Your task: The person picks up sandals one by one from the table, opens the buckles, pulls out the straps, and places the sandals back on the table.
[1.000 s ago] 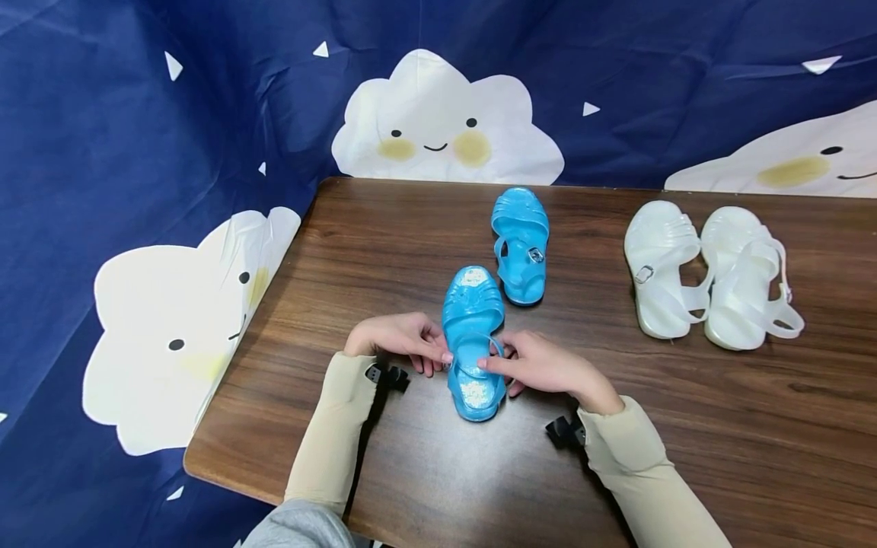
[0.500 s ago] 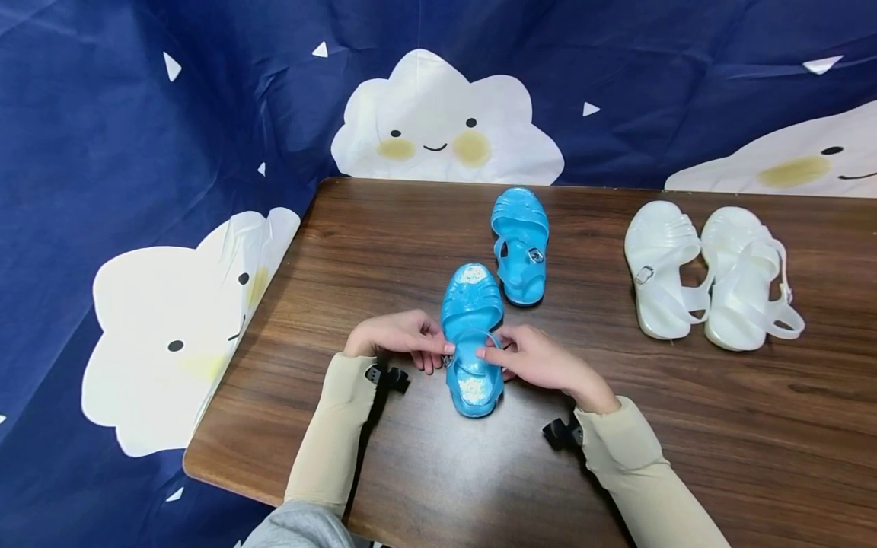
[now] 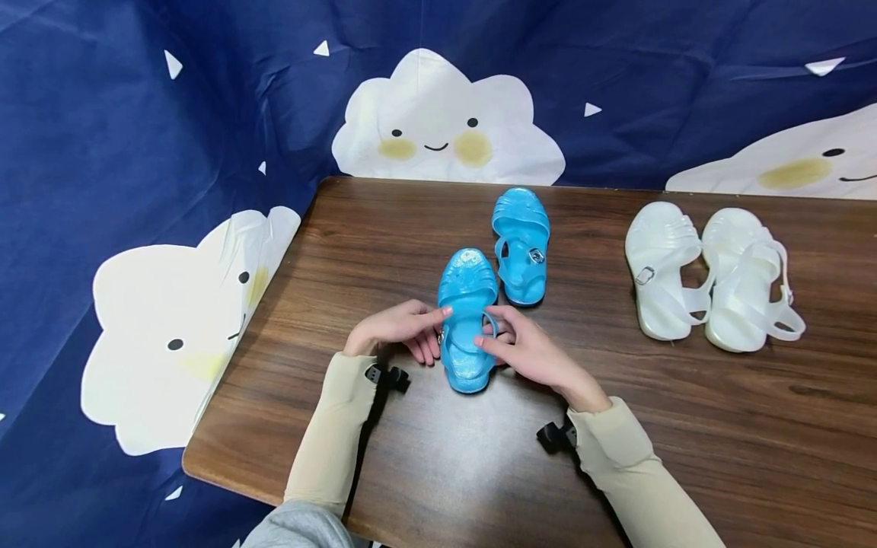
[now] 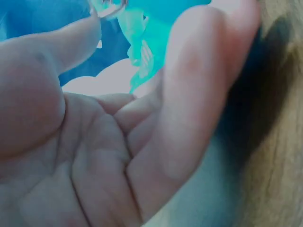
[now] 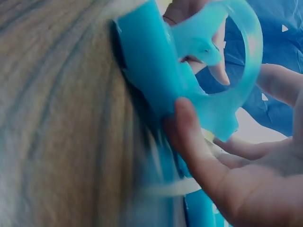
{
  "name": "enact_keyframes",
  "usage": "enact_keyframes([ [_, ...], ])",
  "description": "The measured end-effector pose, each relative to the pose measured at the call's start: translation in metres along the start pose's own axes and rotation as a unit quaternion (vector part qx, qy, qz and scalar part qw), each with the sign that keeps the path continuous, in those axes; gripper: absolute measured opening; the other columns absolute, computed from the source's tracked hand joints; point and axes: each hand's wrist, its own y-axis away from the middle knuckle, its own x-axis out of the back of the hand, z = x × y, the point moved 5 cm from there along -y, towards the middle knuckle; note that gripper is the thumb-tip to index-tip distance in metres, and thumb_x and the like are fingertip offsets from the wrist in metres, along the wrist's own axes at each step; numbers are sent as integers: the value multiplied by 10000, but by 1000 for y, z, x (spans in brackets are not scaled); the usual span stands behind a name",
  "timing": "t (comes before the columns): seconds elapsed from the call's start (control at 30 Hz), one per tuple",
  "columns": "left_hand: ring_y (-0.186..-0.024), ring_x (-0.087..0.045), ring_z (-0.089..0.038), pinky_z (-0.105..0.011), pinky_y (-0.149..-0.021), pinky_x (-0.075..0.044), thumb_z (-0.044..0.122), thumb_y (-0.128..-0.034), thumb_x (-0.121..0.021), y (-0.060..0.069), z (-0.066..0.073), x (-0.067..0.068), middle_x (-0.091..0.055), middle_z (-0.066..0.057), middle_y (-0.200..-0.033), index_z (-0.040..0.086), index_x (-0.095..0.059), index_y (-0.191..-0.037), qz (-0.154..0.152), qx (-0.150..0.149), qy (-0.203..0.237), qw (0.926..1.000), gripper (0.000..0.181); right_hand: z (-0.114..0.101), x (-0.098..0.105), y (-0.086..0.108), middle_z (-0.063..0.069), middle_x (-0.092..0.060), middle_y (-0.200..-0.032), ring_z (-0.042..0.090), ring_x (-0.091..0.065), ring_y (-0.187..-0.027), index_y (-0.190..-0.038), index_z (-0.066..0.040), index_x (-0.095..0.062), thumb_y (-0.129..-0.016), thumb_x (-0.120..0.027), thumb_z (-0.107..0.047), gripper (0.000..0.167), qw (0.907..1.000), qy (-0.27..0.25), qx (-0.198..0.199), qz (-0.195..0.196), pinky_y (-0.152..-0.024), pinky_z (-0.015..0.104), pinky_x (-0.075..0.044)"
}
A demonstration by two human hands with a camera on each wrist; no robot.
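A blue jelly sandal (image 3: 466,288) lies flat on the wooden table, toe pointing away. My left hand (image 3: 393,329) holds its left edge, the thumb over the rim near a metal buckle (image 4: 112,9) and the fingers low at the side. On the other side, my right hand (image 3: 537,352) grips the edge by the ankle strap (image 5: 253,47); one fingertip presses the side of the sole (image 5: 150,61). The undersides of the fingers are partly hidden by the sandal. A second blue sandal (image 3: 521,213) lies just beyond, slightly to the right.
Two white jelly sandals, the left one (image 3: 661,228) and the right one (image 3: 736,232), lie side by side at the right, toes away. The dark wooden table (image 3: 384,221) ends at a blue cloth backdrop (image 3: 617,46) with white clouds. Black wrist cameras sit below both hands.
The front blue sandal has slid away from me and slightly left, now more alongside the second one. Both hands have moved forward with it. The other sandals have not moved.
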Motion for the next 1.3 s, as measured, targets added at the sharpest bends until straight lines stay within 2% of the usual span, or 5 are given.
enact_keyframes([
  [0.27,-636,-705,-196,-353,-623,-591,455,-1019,-415,2,2,4,-701,-118,-713,10,-604,-891,348,107,224,9991,501,0,1,-4,199,-488,-1416,325,-580,-1195,-1452,-13,-345,-943,-621,-293,643,9977,-423,67,531,-966,404,-499],
  [0.5,-684,-717,-237,-416,-687,-593,444,-1009,-451,5,4,6,-691,-145,-760,-29,-535,-1098,555,162,604,9965,489,-2,-2,-4,169,-417,-1482,319,-543,-1257,-1475,-39,-300,-929,-645,-235,675,9930,-1027,335,482,-983,375,-495],
  [0.77,-693,-713,-224,-393,-705,-593,444,-1002,-471,5,6,9,-690,-150,-798,-39,-542,-1103,803,125,666,9945,499,-1,-7,-7,190,-305,-1536,342,-440,-1354,-1495,-47,-234,-917,-655,-174,726,9869,-1403,670,439,-1022,388,-455],
  [1.03,-680,-686,-204,-385,-671,-595,416,-995,-503,6,9,8,-653,-122,-797,-36,-559,-1072,1104,118,605,9920,462,-1,-3,-2,214,-429,-1441,323,-601,-1168,-1500,-9,-187,-887,-691,-325,854,9976,-550,-229,363,-936,419,-517],
  [1.3,-647,-677,-207,-405,-673,-594,378,-981,-547,6,11,6,-633,-134,-826,-53,-517,-1171,1379,117,1012,9852,472,-3,-6,4,264,-674,-1020,214,-715,-767,-1401,125,-291,-950,-613,-289,692,9914,-837,-854,-540,-738,370,-592],
])
